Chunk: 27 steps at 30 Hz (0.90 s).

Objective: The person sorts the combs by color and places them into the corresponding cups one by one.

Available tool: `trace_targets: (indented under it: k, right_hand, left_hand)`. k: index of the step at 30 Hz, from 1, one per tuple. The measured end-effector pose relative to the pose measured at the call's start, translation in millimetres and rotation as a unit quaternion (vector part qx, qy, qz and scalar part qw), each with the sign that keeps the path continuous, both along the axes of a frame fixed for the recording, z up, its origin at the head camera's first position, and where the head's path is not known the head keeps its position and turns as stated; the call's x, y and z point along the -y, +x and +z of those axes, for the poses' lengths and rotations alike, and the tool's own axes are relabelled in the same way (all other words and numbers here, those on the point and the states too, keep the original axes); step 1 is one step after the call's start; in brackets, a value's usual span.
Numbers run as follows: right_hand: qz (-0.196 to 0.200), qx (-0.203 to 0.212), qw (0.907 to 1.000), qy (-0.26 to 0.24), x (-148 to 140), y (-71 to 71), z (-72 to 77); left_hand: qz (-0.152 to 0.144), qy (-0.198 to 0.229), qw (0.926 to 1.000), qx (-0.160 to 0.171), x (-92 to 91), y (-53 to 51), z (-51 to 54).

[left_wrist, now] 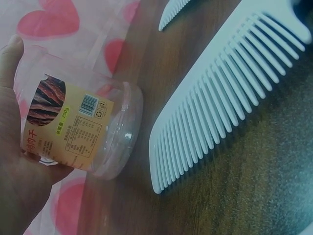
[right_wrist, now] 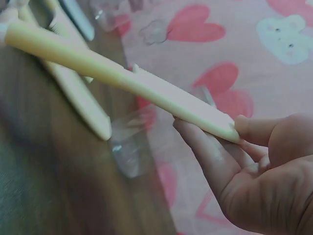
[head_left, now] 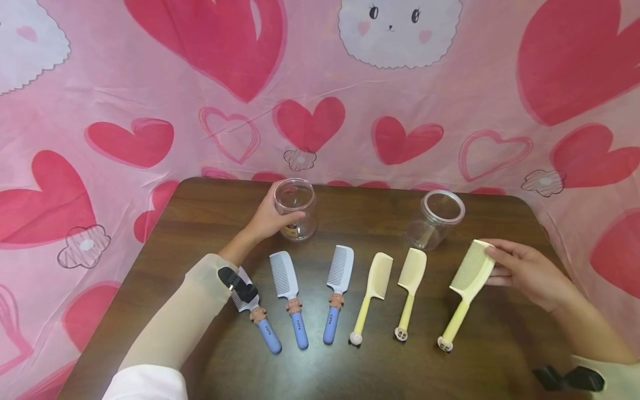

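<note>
My left hand (head_left: pixel 272 216) grips a clear jar (head_left: pixel 301 228) at the back of the table, thumb on its near side; in the left wrist view the jar's label (left_wrist: pixel 73 122) faces the camera. At the right, my right hand (head_left: pixel 527 269) pinches the head of a yellow comb (head_left: pixel 472 272) between thumb and fingers, its handle pointing toward the front. The right wrist view shows this comb (right_wrist: pixel 176 100) edge-on above the table, in the fingers of my right hand (right_wrist: pixel 244 171).
A second clear jar (head_left: pixel 442 214) stands at the back right. Two yellow combs (head_left: pixel 381 275) (head_left: pixel 413 269) lie mid-table. Left of them lie three combs with blue handles (head_left: pixel 331 325), the leftmost partly under my left wrist. A pink heart-patterned cloth (head_left: pixel 310 72) hangs behind the table (head_left: pixel 360 222).
</note>
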State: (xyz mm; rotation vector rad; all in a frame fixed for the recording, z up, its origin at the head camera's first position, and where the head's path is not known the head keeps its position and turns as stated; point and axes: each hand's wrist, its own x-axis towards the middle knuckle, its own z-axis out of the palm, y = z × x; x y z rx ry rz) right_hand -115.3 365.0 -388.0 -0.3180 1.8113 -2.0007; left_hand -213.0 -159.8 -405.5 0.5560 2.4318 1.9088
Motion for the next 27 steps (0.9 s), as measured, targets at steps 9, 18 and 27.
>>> trace_targets:
  k: [9, 18, 27]
  right_hand:
    - [-0.064, -0.093, 0.9885, -0.1, 27, -6.2, 31.7]
    - [-0.146, -0.142, 0.9687, -0.142, 70, -19.2, 54.9]
    - [-0.202, -0.162, 0.9452, -0.198, 110, -41.3, 74.8]
  left_hand:
    - [0.005, 0.0, 1.0, -0.002, 2.2, -6.1, -11.2]
    - [0.012, 0.001, 0.9998, -0.012, 6.8, -19.2, -35.1]
    - [0.012, -0.002, 0.9997, -0.02, 6.4, -18.9, -35.2]
